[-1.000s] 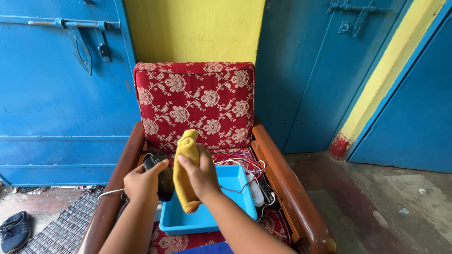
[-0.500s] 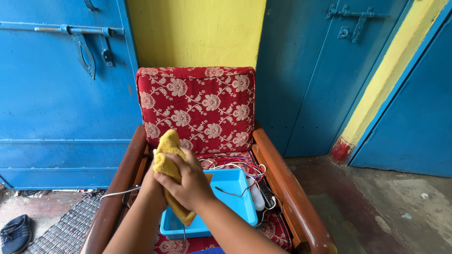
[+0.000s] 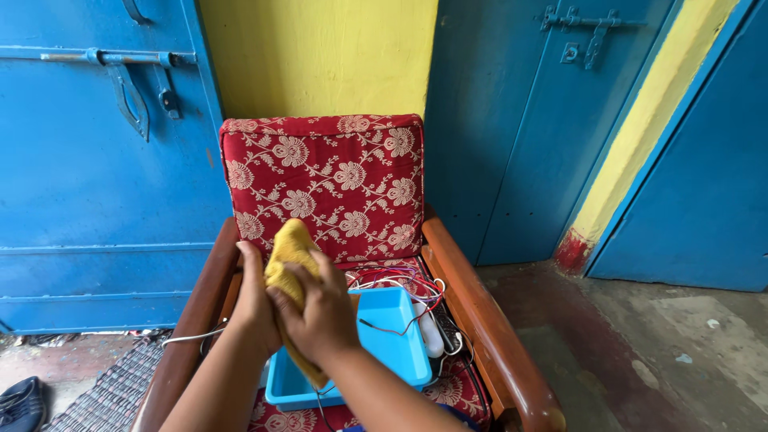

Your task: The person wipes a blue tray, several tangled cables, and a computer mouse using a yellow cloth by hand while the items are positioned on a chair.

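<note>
You held a mustard-yellow cloth (image 3: 290, 254) over a bright light-blue plastic tray (image 3: 396, 328). The cushion (image 3: 324, 180) behind it was deep red with a cream flower-and-vine pattern. The chair's armrest (image 3: 480, 316) was glossy reddish-brown wood. Red, white and purple wires (image 3: 398, 280) lay by the tray. The doors (image 3: 96, 160) were strong blue, and the wall (image 3: 320, 56) between them was yellow. The mat (image 3: 104, 396) was woven in grey and dark stripes.

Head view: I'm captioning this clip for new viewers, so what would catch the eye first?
The red floral cushion on the wooden chair, set against a yellow wall between blue doors. In front, both hands press a yellow cloth together above a blue tray on the seat, tangled wires beside it.
</note>
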